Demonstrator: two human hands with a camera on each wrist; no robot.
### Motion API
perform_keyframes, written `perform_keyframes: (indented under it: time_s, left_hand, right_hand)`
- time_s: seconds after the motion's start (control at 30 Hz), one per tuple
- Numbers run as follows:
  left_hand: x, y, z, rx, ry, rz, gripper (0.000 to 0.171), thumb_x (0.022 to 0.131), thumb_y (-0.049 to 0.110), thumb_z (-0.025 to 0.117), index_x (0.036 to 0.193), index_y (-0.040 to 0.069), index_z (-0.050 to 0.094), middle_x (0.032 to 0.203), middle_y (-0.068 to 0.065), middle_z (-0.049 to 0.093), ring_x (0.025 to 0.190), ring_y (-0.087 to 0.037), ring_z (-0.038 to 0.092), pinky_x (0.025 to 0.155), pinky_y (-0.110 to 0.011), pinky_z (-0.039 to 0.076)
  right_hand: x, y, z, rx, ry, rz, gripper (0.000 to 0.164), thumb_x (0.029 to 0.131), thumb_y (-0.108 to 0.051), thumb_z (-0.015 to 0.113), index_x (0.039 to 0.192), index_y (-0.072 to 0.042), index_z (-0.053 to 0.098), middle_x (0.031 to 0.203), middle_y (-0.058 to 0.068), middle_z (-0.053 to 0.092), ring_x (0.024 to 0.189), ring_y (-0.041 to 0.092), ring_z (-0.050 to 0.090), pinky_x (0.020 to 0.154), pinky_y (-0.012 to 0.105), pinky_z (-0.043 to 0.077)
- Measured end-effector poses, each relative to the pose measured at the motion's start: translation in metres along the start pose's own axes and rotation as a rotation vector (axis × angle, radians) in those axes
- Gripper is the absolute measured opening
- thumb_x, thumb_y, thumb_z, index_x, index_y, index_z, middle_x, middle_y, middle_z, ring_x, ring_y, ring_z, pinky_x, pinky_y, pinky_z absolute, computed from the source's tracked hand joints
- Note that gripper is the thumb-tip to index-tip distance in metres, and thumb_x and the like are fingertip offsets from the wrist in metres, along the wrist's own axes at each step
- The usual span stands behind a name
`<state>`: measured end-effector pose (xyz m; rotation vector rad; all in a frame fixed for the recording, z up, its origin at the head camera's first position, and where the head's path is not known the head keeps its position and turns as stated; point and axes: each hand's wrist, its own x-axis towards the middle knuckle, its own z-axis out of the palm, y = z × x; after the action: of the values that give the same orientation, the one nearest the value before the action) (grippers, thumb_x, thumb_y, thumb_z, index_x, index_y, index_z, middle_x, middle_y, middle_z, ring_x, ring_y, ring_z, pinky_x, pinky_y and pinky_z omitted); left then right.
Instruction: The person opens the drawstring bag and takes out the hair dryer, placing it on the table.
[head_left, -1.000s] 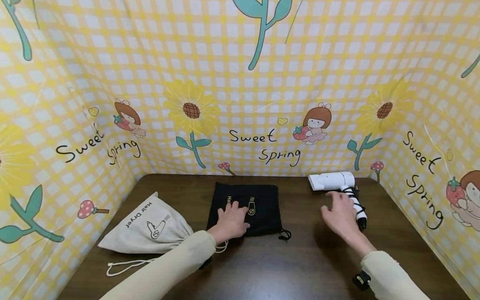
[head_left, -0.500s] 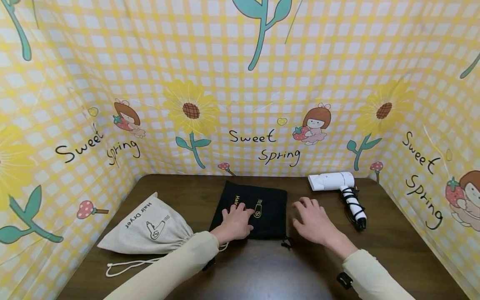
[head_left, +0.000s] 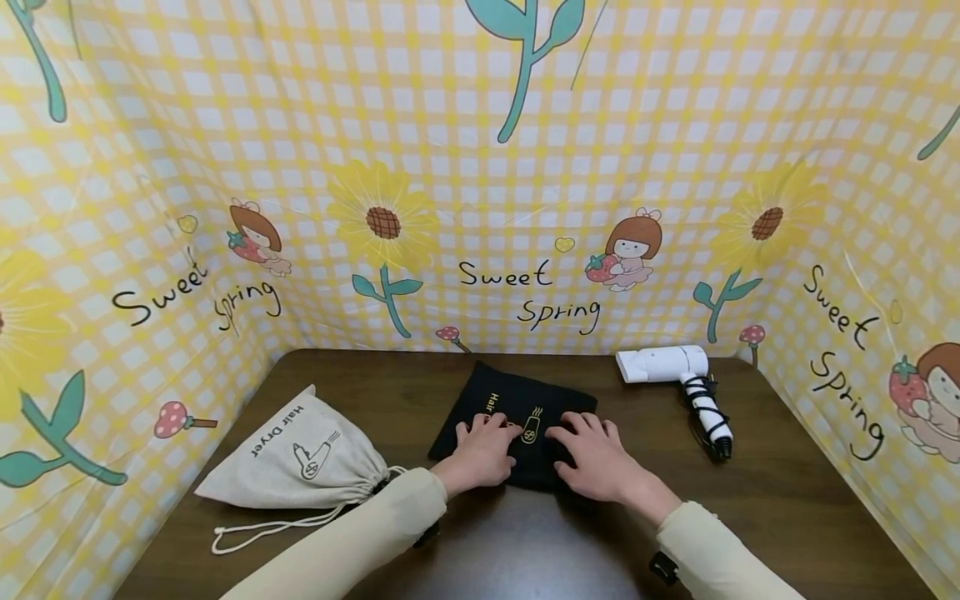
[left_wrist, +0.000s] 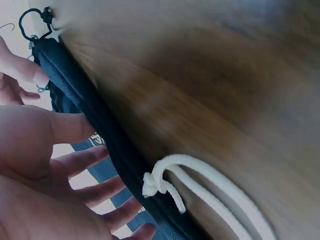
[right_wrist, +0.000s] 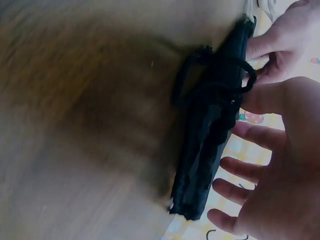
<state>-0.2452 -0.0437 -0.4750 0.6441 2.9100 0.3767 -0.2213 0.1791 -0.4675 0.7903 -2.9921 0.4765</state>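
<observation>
A black drawstring pouch (head_left: 551,398) lies flat and turned at an angle on the table, with gold lettering and a gold hair dryer drawing on it. My left hand (head_left: 482,457) rests on its left part, fingers spread. On its right part lie the spread fingers of my right hand (head_left: 603,462), covering that corner. In the left wrist view the pouch's front edge (left_wrist: 107,132) runs just past my fingertips. The right wrist view shows the black cord (right_wrist: 187,82) looping off the pouch's opening end.
To the left lies a beige drawstring bag (head_left: 300,450) printed "Hair Dryer", its white cord (head_left: 255,529) trailing forward. A white hair dryer (head_left: 663,364) with a black cable wound round its handle is at the back right. Patterned cloth (head_left: 495,208) encloses the brown table (head_left: 787,508).
My right hand has come left from beside the hair dryer onto the pouch. The pouch has slid right and turned clockwise under my left hand, which also moved slightly right.
</observation>
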Motion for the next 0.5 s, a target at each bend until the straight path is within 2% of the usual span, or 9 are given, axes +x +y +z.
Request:
perform_keyframes:
  time_s: [0.23,0.5]
  left_hand:
    - [-0.001,0.007,0.000,0.030,0.001,0.040,0.048,0.098,0.020,0.074,0.145,0.019,0.064,0.149,-0.009,0.054,0.131,-0.041,0.046,0.101,-0.065,0.035]
    - [-0.003,0.011,-0.001,0.033,0.000,0.052,0.048,0.097,0.018,0.074,0.144,0.020,0.065,0.149,-0.009,0.055,0.130,-0.039,0.048,0.101,-0.064,0.036]
  right_hand:
    - [0.001,-0.001,0.007,0.023,-0.037,-0.060,0.043,0.102,-0.025,0.067,0.143,-0.014,0.065,0.154,0.021,0.048,0.140,0.045,0.040,0.106,0.072,0.029]
    - [-0.001,-0.002,0.011,-0.002,-0.067,-0.032,0.042,0.103,-0.025,0.066,0.144,-0.016,0.065,0.153,0.020,0.049,0.140,0.042,0.043,0.105,0.069,0.033]
